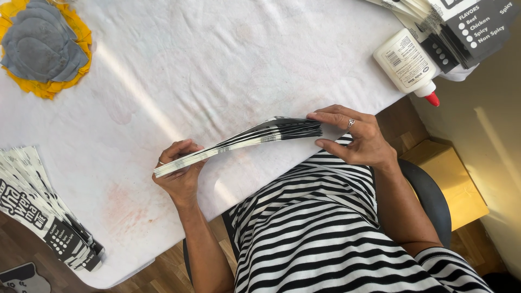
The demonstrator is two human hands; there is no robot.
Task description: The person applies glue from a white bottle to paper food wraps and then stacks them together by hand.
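Left hand (180, 172) clamped around the lower left end of a thick stack of flat black-and-white printed paper sleeves (244, 142); right hand (355, 137) closed on its higher right end, thumb beneath, fingers on top. Stack tilted on edge over the near rim of the white cloth-covered tabletop (217, 65). Best squared by loosening both grips and tapping edges flush. Far right: white glue bottle with red tip (408, 66). Near left: fanned pile of similar sleeves (49, 214).
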